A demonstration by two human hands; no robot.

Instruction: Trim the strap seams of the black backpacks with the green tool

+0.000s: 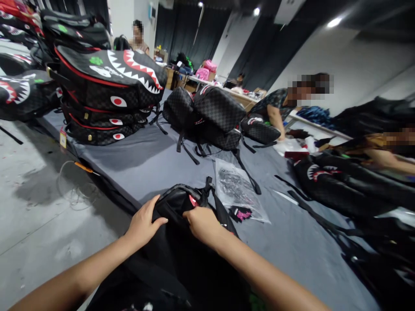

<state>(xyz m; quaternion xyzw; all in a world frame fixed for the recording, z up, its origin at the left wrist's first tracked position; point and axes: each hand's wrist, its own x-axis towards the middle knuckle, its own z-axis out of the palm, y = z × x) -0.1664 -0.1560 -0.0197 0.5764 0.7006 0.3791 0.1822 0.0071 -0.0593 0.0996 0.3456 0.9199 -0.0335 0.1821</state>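
Note:
A black backpack (181, 203) lies in front of me at the near edge of a grey-covered table (149, 160). My left hand (144, 222) is closed on the bag's left side, thumb on top. My right hand (202, 222) is closed on the bag's top edge near a red patch. Just beyond the bag lie a clear plastic bag (236, 190) and a small black and pink tag (241, 213).
A stack of shark-mouth backpacks (106, 95) stands at the far left, checkered backpacks (207, 116) at the middle. More black bags (350, 185) lie on the right. Two people work at the table's right side, another sits at the back. Grey floor lies to the left.

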